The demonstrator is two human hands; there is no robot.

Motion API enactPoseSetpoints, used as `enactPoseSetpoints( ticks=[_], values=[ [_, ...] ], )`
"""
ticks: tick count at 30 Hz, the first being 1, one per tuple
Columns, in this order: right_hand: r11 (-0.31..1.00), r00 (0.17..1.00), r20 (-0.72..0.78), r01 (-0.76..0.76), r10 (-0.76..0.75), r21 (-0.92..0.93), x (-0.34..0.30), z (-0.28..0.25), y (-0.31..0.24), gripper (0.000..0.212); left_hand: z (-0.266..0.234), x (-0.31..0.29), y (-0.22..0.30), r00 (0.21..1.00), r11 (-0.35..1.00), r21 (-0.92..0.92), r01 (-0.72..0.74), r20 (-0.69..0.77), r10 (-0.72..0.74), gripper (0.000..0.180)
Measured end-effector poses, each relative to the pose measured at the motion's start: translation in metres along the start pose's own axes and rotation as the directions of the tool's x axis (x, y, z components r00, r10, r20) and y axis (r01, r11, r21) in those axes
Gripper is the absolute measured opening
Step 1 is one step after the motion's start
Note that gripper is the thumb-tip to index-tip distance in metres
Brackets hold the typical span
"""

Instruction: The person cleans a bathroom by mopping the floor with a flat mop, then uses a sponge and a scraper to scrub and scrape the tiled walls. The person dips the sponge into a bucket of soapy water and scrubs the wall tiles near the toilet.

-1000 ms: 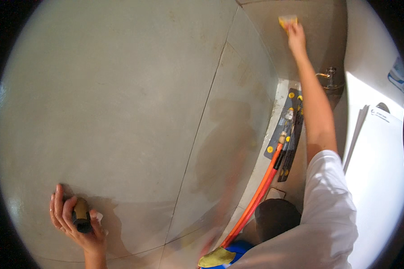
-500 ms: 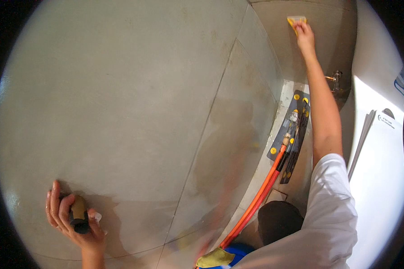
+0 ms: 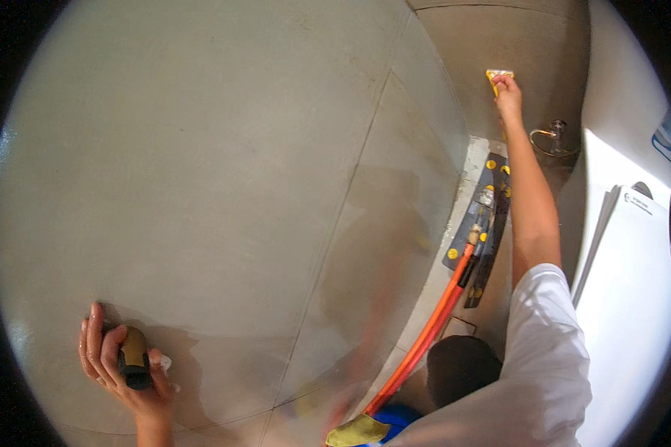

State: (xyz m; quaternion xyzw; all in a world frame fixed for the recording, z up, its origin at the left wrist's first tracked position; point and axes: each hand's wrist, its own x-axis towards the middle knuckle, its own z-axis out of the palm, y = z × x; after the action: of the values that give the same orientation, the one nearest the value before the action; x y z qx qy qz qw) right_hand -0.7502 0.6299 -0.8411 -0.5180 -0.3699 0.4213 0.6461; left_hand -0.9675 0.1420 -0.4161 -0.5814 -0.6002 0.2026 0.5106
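At the upper right my right arm reaches far out, and my right hand is closed on a yellow scraper with a wide pale edge. That edge lies at the grey-brown tiled surface. Low on the left, my wet left hand wraps round a thick brown-and-black cylindrical handle, its far end hidden against the large grey tile wall. A small whitish, translucent piece shows beside the left thumb.
Orange-red hoses run to a fitting on a grey strip with yellow dots. A metal tap-like fitting stands near my right forearm. White panels line the right. A yellowish cloth lies over something blue at the bottom.
My right hand has drawn the scraper down the tiled surface, nearer to me. A ring-shaped part of the metal fitting now shows more fully. The left hand has barely shifted.
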Motion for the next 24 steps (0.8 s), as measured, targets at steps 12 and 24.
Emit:
enactPoseSetpoints(
  ticks=[12,24],
  values=[
    [0.905,0.9,0.169,0.419,-0.403,-0.073,0.032,0.01,-0.056,0.016,0.003,0.002,0.004,1.0,1.0,-0.016,-0.022,0.002,0.022,0.038],
    [0.428,0.649,0.718,-0.74,0.253,0.518,-0.27,0.018,-0.015,0.048,-0.005,-0.001,-0.006,0.997,0.996,0.03,-0.08,0.0,0.08,0.035]
  ],
)
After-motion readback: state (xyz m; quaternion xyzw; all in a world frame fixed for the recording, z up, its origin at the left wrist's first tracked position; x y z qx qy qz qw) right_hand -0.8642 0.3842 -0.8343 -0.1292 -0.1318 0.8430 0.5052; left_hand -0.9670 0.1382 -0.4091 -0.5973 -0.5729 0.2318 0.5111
